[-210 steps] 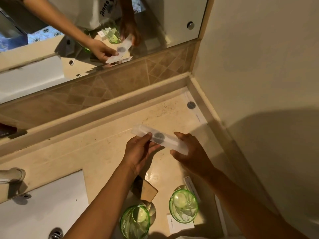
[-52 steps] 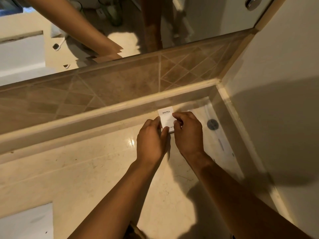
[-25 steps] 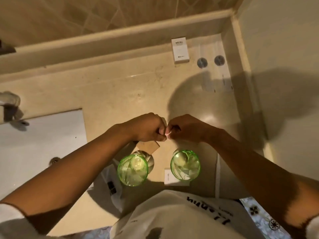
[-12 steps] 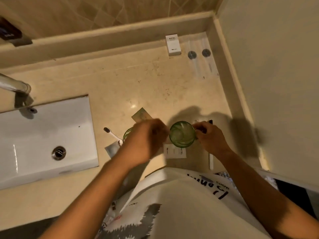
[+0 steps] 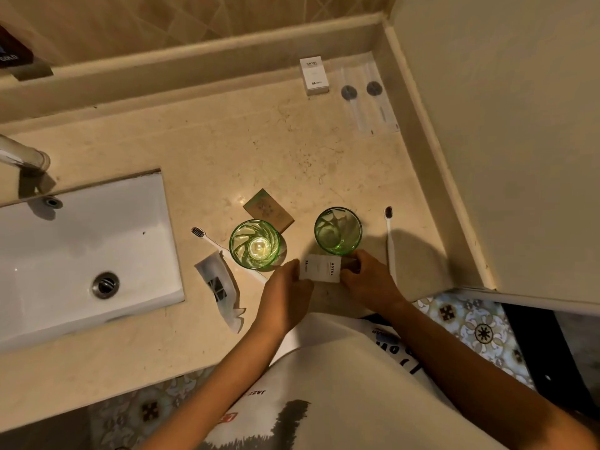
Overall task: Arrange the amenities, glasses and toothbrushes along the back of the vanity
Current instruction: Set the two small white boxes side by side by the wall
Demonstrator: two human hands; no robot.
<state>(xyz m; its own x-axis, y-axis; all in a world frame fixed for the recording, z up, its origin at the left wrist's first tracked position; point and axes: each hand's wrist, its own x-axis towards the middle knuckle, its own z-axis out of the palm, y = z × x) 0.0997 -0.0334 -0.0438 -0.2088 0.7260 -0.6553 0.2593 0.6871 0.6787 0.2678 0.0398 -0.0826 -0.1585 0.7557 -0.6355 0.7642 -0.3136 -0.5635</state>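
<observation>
My left hand [image 5: 287, 295] and my right hand [image 5: 368, 280] pinch the two ends of a small white hotel box [image 5: 319, 268] near the vanity's front edge. Two green glasses [image 5: 255, 244] [image 5: 337, 230] stand just behind it. A toothbrush [image 5: 390, 245] lies right of the right glass; another toothbrush [image 5: 207, 239] lies left of the left glass. A second white hotel box [image 5: 314, 75] and two clear sachets [image 5: 368, 99] sit against the back ledge in the right corner.
A brown soap packet [image 5: 268, 213] lies behind the left glass. A torn clear wrapper [image 5: 218, 287] lies at the front. The white sink [image 5: 81, 251] and faucet [image 5: 22, 155] fill the left. The wall [image 5: 503, 125] bounds the right side.
The hands have dropped from the glasses onto the white box at the front edge and now hold it between them. The camera has come a little lower and closer.
</observation>
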